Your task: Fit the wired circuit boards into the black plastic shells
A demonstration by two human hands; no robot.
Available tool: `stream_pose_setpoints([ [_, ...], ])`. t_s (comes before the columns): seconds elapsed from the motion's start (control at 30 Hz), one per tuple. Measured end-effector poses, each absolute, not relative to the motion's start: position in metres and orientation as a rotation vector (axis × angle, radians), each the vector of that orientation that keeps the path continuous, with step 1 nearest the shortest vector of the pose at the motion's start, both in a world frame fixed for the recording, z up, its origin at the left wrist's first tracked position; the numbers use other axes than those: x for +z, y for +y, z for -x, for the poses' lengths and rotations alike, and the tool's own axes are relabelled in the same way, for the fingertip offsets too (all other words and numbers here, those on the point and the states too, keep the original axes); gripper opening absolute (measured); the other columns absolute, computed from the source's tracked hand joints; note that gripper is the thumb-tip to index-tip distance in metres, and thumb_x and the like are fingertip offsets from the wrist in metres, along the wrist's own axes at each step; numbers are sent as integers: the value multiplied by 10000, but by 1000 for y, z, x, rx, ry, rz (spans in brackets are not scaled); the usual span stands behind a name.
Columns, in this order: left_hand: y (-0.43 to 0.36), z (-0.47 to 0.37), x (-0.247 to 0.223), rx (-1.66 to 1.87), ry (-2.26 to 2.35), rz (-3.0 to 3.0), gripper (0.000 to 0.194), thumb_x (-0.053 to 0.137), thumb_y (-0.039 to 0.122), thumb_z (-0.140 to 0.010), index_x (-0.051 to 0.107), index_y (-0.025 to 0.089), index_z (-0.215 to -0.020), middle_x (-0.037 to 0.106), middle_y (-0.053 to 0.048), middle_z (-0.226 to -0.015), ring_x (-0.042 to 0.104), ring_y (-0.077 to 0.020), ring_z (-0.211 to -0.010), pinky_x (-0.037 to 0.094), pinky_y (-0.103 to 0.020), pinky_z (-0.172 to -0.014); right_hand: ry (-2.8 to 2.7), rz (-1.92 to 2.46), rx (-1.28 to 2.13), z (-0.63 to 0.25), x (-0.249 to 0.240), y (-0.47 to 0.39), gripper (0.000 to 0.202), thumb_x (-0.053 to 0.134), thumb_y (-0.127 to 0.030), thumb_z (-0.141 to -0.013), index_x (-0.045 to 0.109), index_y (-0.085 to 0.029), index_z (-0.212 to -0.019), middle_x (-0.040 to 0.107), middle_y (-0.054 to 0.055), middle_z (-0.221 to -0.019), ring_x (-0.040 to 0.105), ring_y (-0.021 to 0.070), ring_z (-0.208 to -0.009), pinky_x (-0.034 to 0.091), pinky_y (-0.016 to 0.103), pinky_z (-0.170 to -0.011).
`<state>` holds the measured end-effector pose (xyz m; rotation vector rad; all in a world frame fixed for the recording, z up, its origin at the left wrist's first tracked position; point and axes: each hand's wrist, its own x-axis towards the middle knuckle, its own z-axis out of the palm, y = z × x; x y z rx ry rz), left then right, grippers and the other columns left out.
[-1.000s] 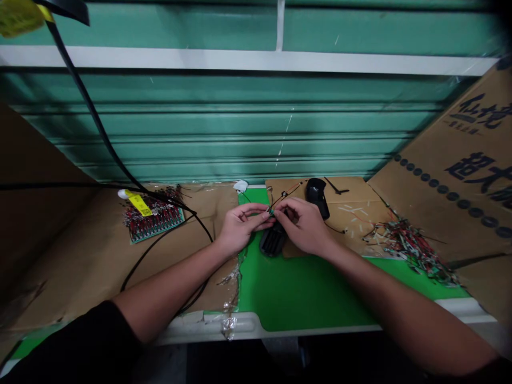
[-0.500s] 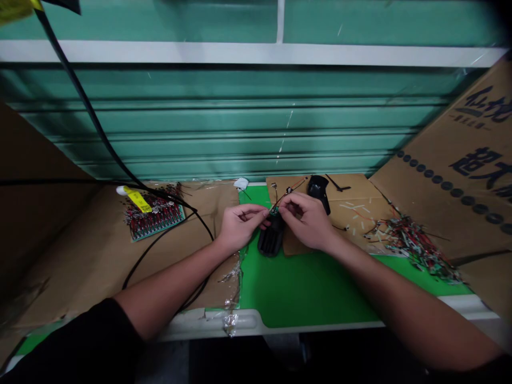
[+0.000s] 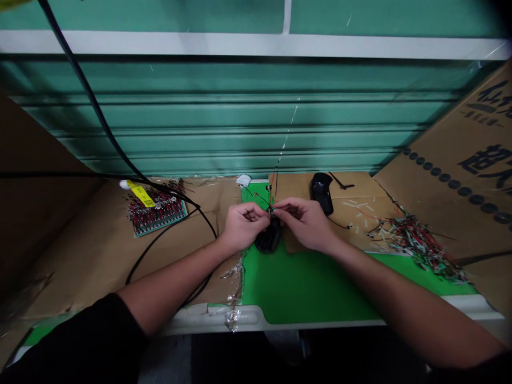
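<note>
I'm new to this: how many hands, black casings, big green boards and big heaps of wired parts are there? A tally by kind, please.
Hands: 2
Black casings: 2
Big green board: 1
Big heap of wired parts: 1
Total: 6

- One camera sits on the person's head, above the grip and on the near side of it.
- It looks forward and down, at the left hand (image 3: 245, 226) and right hand (image 3: 302, 223) pinching a small wired part (image 3: 271, 210).
- The grip is just below and right of the middle of the view.
- The camera is close enough to see fingers, but far enough to see both arms.
- Past the grip, it sees a green wall (image 3: 224, 114); on the near side, the white table edge (image 3: 252, 318).
</note>
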<state>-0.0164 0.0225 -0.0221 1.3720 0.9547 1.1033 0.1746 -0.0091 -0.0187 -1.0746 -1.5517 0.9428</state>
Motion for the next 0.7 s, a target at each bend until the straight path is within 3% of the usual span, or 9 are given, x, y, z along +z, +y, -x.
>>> stream_pose_setpoints([
  [0.37, 20, 16, -21, 1140, 1024, -1451, 234, 803, 284, -640, 604, 191, -558, 580, 19, -512, 447, -81, -460, 326, -212, -470, -1587, 1149, 804, -166, -21, -19, 187, 748, -403, -989, 774, -221, -954, 764, 28, -786, 690, 188, -681, 533, 322, -624],
  [0.53, 31, 19, -23, 1233, 1094, -1483, 191, 796, 323, -699, 677, 186, -637, 652, -6, -556, 538, -117, -481, 401, -237, -493, -1499, 1110, 836, -169, -21, -14, 204, 774, -406, -965, 780, -205, -997, 787, 42, -833, 722, 185, -694, 575, 327, -661],
  [0.7, 60, 34, -31, 1263, 1437, -1571, 103, 793, 201, -670, 698, 180, -636, 696, -17, -631, 588, -135, -560, 459, -257, -564, -1365, 1072, 969, -176, -22, -4, 308, 813, -473, -923, 724, -199, -1032, 780, 35, -824, 709, 166, -638, 575, 312, -632],
])
